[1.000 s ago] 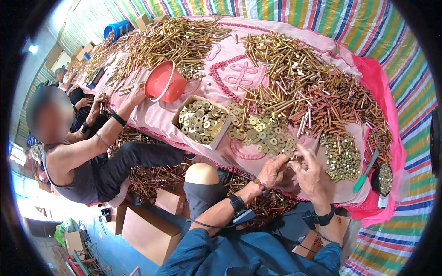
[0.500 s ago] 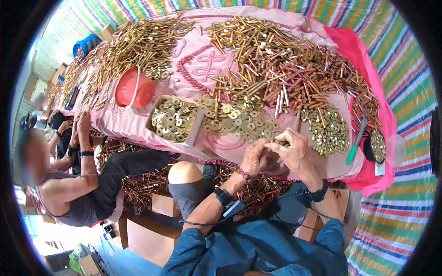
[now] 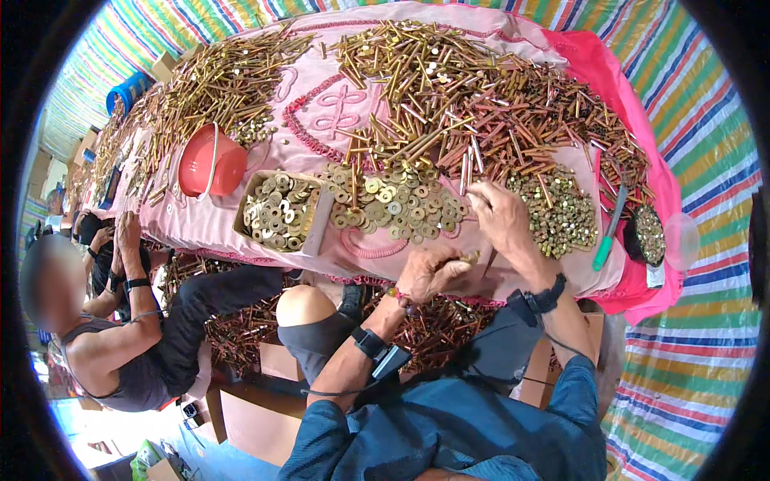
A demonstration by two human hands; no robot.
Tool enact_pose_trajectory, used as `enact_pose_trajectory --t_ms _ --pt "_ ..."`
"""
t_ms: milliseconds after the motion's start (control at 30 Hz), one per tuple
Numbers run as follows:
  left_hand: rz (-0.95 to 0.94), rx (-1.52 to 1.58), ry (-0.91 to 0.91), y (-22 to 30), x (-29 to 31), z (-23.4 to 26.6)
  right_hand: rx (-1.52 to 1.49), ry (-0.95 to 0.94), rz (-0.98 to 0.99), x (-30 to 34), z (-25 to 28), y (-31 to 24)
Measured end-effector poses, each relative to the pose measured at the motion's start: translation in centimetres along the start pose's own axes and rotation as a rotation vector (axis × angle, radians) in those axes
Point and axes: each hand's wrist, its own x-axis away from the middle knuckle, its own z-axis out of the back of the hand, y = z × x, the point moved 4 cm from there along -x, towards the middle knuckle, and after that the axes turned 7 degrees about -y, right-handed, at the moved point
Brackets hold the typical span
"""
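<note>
My left hand [image 3: 433, 272] is closed over the near edge of the pink cloth. Between its thumb and fingers pokes the end of a small brass-coloured metal piece [image 3: 472, 258], mostly hidden. Higher up, my right hand [image 3: 505, 220] reaches over the cloth, its fingers bent and slightly apart with nothing visible in them. The fingertips are near two silvery rods [image 3: 468, 170] and the right edge of a heap of brass-coloured washers [image 3: 409, 204]. Beside this hand, on its right, lies a pile of small nuts [image 3: 553, 212].
Metal rods [image 3: 513, 120] heap across the far side. A carton of washers [image 3: 315, 223] and a red bucket [image 3: 212, 160] stand left. To the right are a green-handled knife [image 3: 603, 252] and a black bowl of small parts [image 3: 646, 234]. A co-worker [image 3: 120, 337] sits at left.
My hands have come apart: the right moved up and away toward the silvery rods, while the left shifted slightly left and down with the small piece. The view moved slightly.
</note>
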Motion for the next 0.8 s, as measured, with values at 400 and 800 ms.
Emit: enact_pose_trajectory --t_ms 400,800 --pt "0.146 -0.027 -0.008 -0.9 0.1 0.0 0.267 0.028 0.194 -2.8 -1.0 1.0" --pt "0.076 -0.141 0.132 -1.9 0.1 -0.5 -0.301 -0.17 -0.284 0.0 -1.6 4.3"
